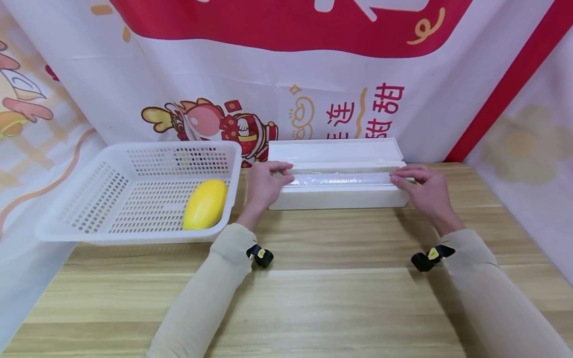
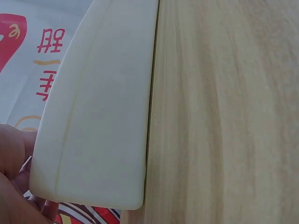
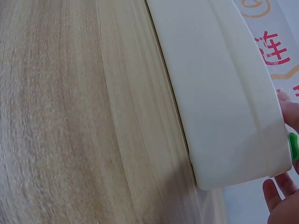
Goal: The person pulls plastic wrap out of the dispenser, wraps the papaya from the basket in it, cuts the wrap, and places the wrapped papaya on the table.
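Note:
A long white cling film box stands at the back of the table, its lid raised behind it. Inside lies a shiny roll of clear cling film. My left hand pinches the film at the left end of the box, and my right hand pinches it at the right end. In the left wrist view the box's front wall hides part of the fingers. A small green piece shows beside the right fingers at the box end.
Left of the box stands a white perforated plastic basket with a smooth yellow oval fruit in it. Behind the wooden table hangs a printed cloth, close to the box's raised lid.

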Demonstrator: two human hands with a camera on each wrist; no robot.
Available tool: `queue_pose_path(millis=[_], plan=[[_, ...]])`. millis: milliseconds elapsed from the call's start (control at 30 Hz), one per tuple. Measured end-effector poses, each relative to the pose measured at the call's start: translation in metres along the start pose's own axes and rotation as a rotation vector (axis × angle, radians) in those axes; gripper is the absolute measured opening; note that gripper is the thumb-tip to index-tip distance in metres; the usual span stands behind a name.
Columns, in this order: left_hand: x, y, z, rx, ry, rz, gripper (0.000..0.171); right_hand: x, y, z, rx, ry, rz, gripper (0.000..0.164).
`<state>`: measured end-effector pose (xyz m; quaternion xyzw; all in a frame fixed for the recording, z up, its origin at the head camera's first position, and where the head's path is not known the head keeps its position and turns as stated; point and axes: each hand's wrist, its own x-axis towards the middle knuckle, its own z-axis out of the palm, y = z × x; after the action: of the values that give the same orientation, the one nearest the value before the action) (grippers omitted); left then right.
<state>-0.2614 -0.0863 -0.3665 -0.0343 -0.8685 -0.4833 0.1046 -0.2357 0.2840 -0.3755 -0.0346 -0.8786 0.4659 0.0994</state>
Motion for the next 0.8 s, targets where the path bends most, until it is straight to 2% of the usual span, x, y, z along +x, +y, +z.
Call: queue_pose_path(millis=[200, 300, 533, 800], plan=[[-0.003, 0.001, -0.002, 0.166, 0.014, 0.121, 0.015, 0.001, -0.001, 0.001, 0.037, 0.045, -0.007, 0.046], [-0.006, 0.001, -0.002, 0.217, 0.034, 0.164, 0.014, 0.0, -0.001, 0.002, 0.026, 0.07, 0.012, 0.047], [-0.009, -0.003, -0.002, 0.172, 0.099, 0.18, 0.016, -0.002, -0.002, 0.002, -0.001, 0.106, 0.037, 0.048], [-0.011, -0.004, -0.005, 0.101, 0.141, 0.157, 0.017, -0.002, -0.004, 0.003, 0.007, 0.16, -0.018, 0.04]])
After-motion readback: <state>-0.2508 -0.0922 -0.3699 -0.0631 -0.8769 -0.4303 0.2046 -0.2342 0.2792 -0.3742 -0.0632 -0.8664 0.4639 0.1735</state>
